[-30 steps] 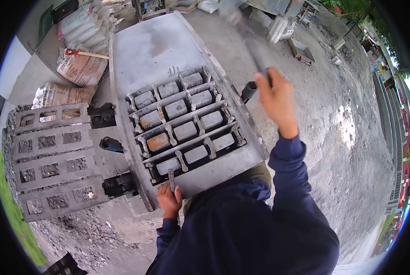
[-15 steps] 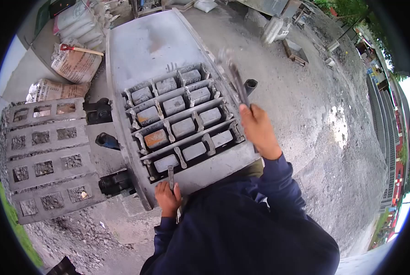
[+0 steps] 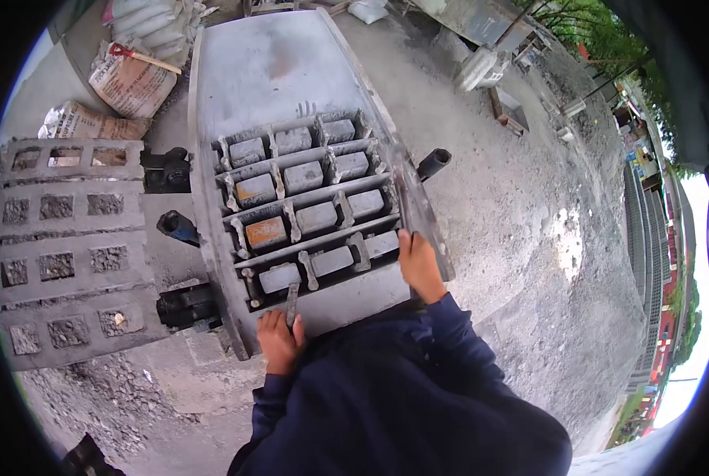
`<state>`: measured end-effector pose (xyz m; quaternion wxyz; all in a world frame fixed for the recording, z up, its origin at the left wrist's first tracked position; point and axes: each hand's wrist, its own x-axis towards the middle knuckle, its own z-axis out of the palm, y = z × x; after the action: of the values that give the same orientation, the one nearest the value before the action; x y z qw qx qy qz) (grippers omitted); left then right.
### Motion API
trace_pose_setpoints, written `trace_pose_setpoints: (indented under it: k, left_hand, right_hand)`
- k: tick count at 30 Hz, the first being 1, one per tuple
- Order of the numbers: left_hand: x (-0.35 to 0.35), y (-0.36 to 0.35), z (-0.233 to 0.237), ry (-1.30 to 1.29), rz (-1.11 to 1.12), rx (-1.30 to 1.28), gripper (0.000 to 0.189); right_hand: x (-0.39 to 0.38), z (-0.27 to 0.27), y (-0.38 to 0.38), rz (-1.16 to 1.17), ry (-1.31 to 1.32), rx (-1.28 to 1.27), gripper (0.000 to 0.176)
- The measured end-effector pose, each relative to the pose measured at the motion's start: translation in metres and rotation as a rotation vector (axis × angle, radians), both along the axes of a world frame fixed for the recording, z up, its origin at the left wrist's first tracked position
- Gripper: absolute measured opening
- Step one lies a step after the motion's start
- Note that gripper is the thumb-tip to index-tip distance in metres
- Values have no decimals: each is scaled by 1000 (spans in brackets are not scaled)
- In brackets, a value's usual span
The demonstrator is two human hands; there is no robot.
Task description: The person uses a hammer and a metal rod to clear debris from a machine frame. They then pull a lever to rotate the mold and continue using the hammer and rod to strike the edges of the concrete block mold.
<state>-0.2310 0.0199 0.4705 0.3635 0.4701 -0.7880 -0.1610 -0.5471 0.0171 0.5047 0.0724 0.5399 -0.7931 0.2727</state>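
Observation:
My left hand (image 3: 280,341) is closed around a short flat metal bar (image 3: 292,303) at the near left edge of a steel block mould (image 3: 338,295). The bar's tip points toward the nearest rectangular core (image 3: 280,278). My right hand (image 3: 420,266) is closed at the mould's near right corner. It grips a metal bar (image 3: 404,186), blurred by motion and hard to separate from the mould's right edge. Inside the mould, several grey rectangular cores stand in rows between metal dividers. One core (image 3: 266,232) shows orange rust.
A plate with square holes (image 3: 73,186) lies left of the mould. Black pipe ends stick out, including one on the right (image 3: 434,164). Behind the mould is a smooth metal plate (image 3: 267,71). Sacks (image 3: 132,83) and a red-handled tool (image 3: 144,58) lie at the far left.
My right hand has come down and slightly left, its bar dropping from a raised position toward the mould's right edge. My left hand keeps its hold on the flat bar. The view has shifted slightly.

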Motion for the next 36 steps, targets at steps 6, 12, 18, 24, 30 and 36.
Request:
trace_pose_setpoints:
  k: [6,12,18,24,30,36]
  left_hand:
    - [-3,-8,2,-22,11,28,22]
    - [4,2,5,1,-11,88,21]
    - [3,2,-1,-14,9,82,22]
    - [4,3,4,29,38,89,22]
    - [4,2,5,8,12,133,20]
    - [3,0,3,16,16,82,22]
  right_hand:
    - [12,177,-14,-2,-560,-102,45]
    - [26,239,-39,89,-556,-603,37]
    - [13,30,-15,-34,-56,-134,34]
    - [52,104,-7,-182,-1220,297,43]
    - [44,195,-44,43,-510,-203,32]
    - [28,75,-43,-114,-70,-361,25]
